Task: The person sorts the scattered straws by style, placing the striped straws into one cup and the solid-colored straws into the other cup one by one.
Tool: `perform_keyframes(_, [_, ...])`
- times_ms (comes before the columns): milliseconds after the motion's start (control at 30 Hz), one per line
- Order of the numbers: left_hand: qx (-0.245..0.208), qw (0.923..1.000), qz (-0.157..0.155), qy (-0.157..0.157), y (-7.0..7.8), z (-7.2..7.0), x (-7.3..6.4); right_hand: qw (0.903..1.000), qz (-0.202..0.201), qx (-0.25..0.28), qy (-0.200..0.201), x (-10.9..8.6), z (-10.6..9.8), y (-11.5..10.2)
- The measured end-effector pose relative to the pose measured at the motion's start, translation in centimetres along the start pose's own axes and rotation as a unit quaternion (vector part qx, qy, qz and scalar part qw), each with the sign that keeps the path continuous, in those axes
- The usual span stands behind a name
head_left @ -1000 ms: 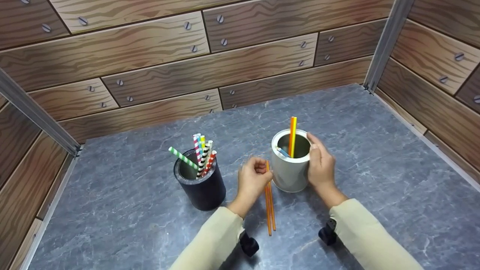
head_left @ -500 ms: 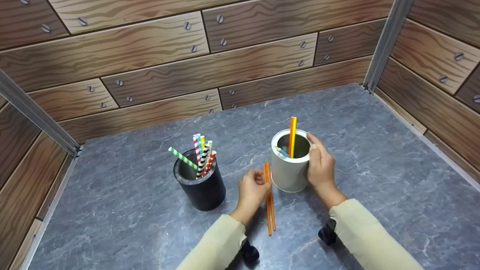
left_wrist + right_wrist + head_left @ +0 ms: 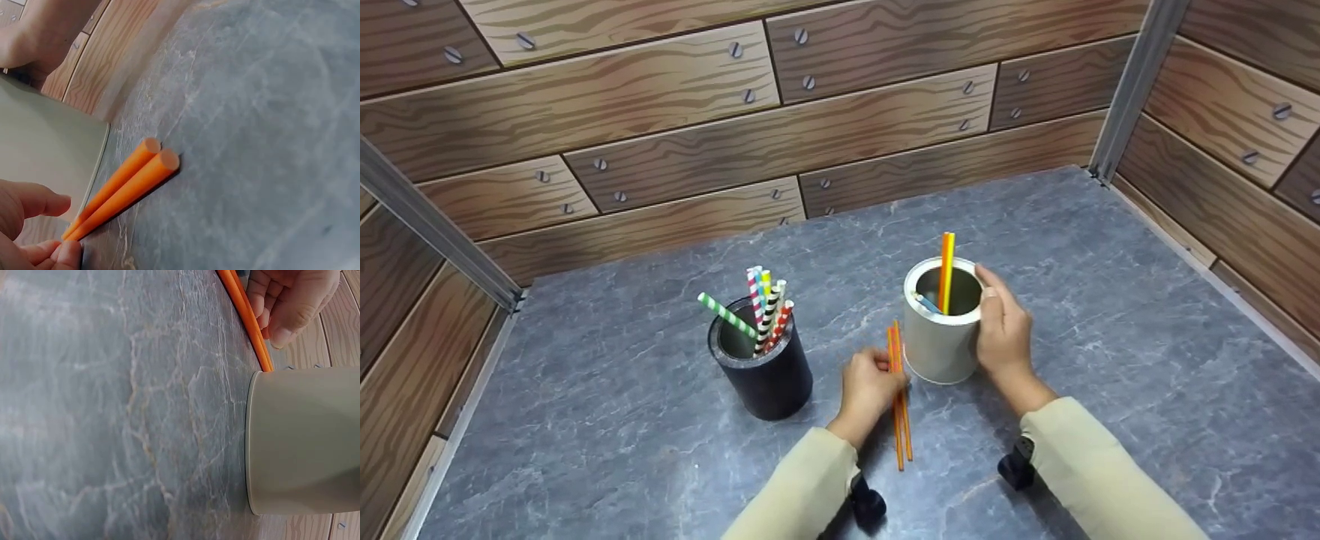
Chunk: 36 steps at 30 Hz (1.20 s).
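Observation:
Two thin orange straws point(image 3: 903, 429) lie side by side on the table, left of a white can point(image 3: 941, 352). My left hand point(image 3: 870, 386) is at their upper part; in the left wrist view its fingertips point(image 3: 68, 252) reach the straws point(image 3: 126, 188) while the thumb stays apart, above them. My right hand point(image 3: 1003, 330) grips the can's right side, thumb near the rim. An orange straw and a yellow straw point(image 3: 949, 274) stand up from the can, and a blue-and-white one point(image 3: 926, 303) leans low inside. The can's wall point(image 3: 304, 439) fills the right of the right wrist view.
A black cup point(image 3: 771, 382) left of my left hand holds several striped paper straws point(image 3: 769, 315). The grey marbled table point(image 3: 585, 390) is bounded by wood-patterned walls point(image 3: 675, 142) at the back and sides.
My left hand has slid down along the orange straws, towards me. One straw's top has shifted slightly beside the other. The right hand and the can keep their place.

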<state>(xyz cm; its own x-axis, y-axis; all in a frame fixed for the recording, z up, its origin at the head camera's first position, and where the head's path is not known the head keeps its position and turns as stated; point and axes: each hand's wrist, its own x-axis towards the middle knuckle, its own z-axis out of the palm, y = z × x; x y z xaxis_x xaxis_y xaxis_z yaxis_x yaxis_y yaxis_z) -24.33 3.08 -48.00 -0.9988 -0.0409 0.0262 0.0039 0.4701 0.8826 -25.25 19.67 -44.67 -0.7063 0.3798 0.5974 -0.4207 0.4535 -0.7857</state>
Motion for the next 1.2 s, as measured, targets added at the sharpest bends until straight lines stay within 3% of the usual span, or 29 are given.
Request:
perform_keyframes(200, [0.015,0.9999,-0.006,0.003,-0.1,0.2,0.3,1.0,0.001,-0.001,-0.002,0.0,-0.1,0.0])
perform_keyframes(500, [0.076,0.9935,0.07,0.048,-0.5,0.6,0.2,0.9998,0.016,0.004,-0.006,0.0,-0.1,-0.3])
perform_keyframes(767, [0.111,0.9917,0.059,0.028,0.2,0.7,0.4,0.9999,0.012,0.002,-0.007,0.0,-0.3,-0.3])
perform_keyframes(1000, [0.144,0.9864,0.074,0.028,0.3,1.0,0.6,0.9998,0.015,0.007,-0.01,0.1,-0.4,-0.2])
perform_keyframes(1200, [0.134,0.9878,0.073,0.031,0.0,0.9,0.5,0.9998,0.014,0.009,-0.014,0.0,-0.2,-0.2])
